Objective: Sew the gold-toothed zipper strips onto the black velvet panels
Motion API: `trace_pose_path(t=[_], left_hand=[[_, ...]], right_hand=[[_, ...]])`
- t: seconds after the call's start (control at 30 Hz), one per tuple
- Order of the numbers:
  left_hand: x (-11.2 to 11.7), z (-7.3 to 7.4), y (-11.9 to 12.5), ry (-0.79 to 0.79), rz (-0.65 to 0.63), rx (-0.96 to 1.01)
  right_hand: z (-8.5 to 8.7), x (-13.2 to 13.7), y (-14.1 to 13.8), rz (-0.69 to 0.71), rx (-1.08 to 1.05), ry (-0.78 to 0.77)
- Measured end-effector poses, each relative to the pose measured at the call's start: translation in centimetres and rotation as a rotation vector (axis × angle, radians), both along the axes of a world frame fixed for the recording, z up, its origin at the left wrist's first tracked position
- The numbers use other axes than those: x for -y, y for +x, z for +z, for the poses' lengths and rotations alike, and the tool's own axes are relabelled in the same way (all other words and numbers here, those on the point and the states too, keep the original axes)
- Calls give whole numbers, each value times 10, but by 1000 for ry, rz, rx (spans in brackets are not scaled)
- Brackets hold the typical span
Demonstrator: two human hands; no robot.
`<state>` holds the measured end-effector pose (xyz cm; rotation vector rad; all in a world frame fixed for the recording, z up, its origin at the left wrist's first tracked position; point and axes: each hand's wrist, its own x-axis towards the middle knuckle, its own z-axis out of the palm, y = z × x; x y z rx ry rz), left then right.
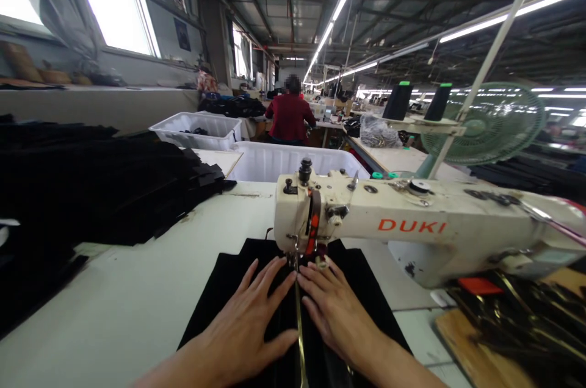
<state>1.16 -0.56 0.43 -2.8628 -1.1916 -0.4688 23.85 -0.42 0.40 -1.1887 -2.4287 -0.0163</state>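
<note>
A piece of black fabric (220,296) lies flat on the white table under the head of a cream sewing machine (412,226) marked DUKI. My left hand (249,318) rests flat on the fabric, fingers stretched towards the needle (295,260). My right hand (332,308) lies flat on the fabric just right of the needle, fingers spread. A thin yellowish strip (300,339) runs between the two hands towards me. Neither hand grips anything.
A tall heap of black cut pieces (105,186) fills the table's left side. White plastic bins (270,162) stand behind the machine. A green fan (492,125) and two black thread cones (397,100) sit at right. A person in red (289,116) sits further back.
</note>
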Motion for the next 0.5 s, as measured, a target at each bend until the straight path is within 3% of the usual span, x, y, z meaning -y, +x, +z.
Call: trace_pose_path(t=[0.17,0.27,0.37,0.5], left_hand=[[60,15,0,-45,-84,14],[88,14,-3,9,-99,68],[93,6,-7,30,-86,133],[88,-4,-15,-12,-54,182]], right_hand=[[12,48,1,24,-53,-193],[11,82,5,86,-100,-243],[3,99,4,96,-137,-209],[-7,100,0,86,-156,-116]])
